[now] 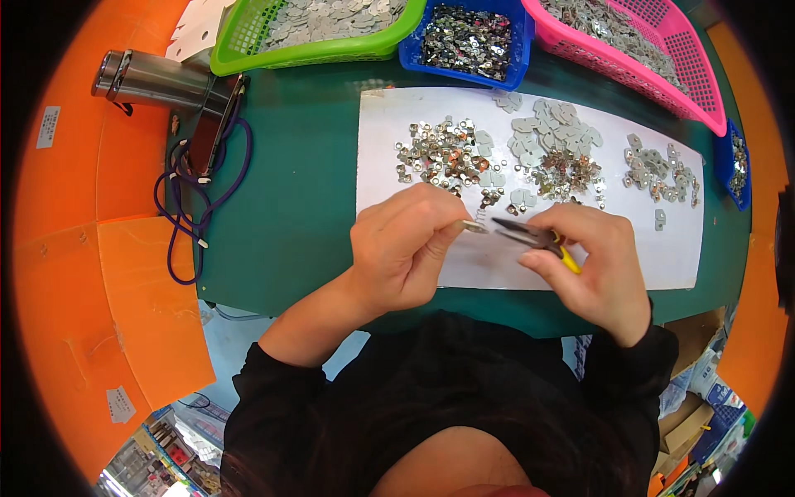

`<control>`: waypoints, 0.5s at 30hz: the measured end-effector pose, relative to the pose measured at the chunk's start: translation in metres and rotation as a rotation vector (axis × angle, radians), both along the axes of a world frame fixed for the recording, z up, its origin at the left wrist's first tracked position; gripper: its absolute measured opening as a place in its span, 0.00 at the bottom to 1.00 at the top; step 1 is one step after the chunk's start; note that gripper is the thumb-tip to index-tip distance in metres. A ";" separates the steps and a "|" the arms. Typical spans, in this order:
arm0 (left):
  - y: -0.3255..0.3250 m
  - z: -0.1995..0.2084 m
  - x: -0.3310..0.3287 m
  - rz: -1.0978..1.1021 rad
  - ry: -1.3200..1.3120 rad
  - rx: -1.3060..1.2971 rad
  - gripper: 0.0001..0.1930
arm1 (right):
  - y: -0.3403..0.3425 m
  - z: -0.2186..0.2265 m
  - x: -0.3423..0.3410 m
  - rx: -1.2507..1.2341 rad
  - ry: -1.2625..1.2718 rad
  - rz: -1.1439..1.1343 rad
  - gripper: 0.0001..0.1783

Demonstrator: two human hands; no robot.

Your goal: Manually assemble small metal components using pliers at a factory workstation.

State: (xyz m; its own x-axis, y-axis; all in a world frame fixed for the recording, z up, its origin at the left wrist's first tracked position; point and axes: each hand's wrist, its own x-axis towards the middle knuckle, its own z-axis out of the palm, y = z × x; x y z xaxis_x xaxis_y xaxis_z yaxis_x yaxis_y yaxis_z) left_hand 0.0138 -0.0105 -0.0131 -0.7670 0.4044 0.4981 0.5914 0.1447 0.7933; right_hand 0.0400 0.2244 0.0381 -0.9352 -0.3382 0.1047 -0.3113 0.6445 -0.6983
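Observation:
Between thumb and forefinger, my left hand (407, 240) pinches a small metal piece (474, 226) above the white sheet (530, 269). My right hand (598, 257) grips needle-nose pliers (530, 235) with yellow handles, their jaws slightly apart and pointing at the piece without touching it. Beyond the left hand lies a heap of small shiny metal clips (447, 157). Flat grey metal plates (551, 128) are piled beyond the pliers, with small brownish metal parts (567, 174) at their near edge. A further group of small plates with fittings (658, 170) lies to the right.
Along the far edge stand a green basket (310, 56), a blue bin (472, 76) and a pink basket (691, 70), all holding metal parts. A smaller blue tray (733, 195) sits far right. At left are a steel flask (157, 80), a phone (211, 132) and a purple cord (248, 149).

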 end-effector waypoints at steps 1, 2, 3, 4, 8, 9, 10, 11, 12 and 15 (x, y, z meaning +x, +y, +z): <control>0.003 -0.001 -0.003 0.043 0.081 0.004 0.03 | 0.006 0.009 -0.001 -0.048 -0.266 0.001 0.09; 0.004 -0.002 -0.004 0.086 0.162 0.007 0.05 | 0.009 0.014 -0.002 -0.096 -0.532 0.003 0.10; 0.004 -0.002 -0.005 0.087 0.161 0.009 0.05 | 0.009 0.014 -0.004 -0.094 -0.532 0.002 0.10; 0.005 -0.002 -0.005 0.071 0.209 -0.007 0.06 | 0.010 0.015 -0.005 -0.160 -0.634 0.077 0.14; 0.006 0.001 -0.004 0.022 0.267 -0.064 0.04 | 0.012 0.013 -0.012 -0.327 -0.805 0.191 0.23; 0.006 0.002 -0.004 0.020 0.268 -0.063 0.04 | 0.012 0.014 -0.013 -0.327 -0.805 0.190 0.23; 0.007 0.003 -0.004 0.013 0.273 -0.077 0.04 | 0.012 0.016 -0.014 -0.306 -0.833 0.184 0.23; 0.007 0.004 -0.004 0.006 0.279 -0.092 0.04 | 0.012 0.016 -0.015 -0.284 -0.862 0.178 0.23; 0.006 0.003 -0.004 0.008 0.279 -0.093 0.04 | 0.011 0.016 -0.016 -0.284 -0.862 0.180 0.23; 0.005 0.001 -0.004 0.001 0.265 -0.083 0.04 | 0.011 0.015 -0.019 -0.310 -0.930 0.168 0.24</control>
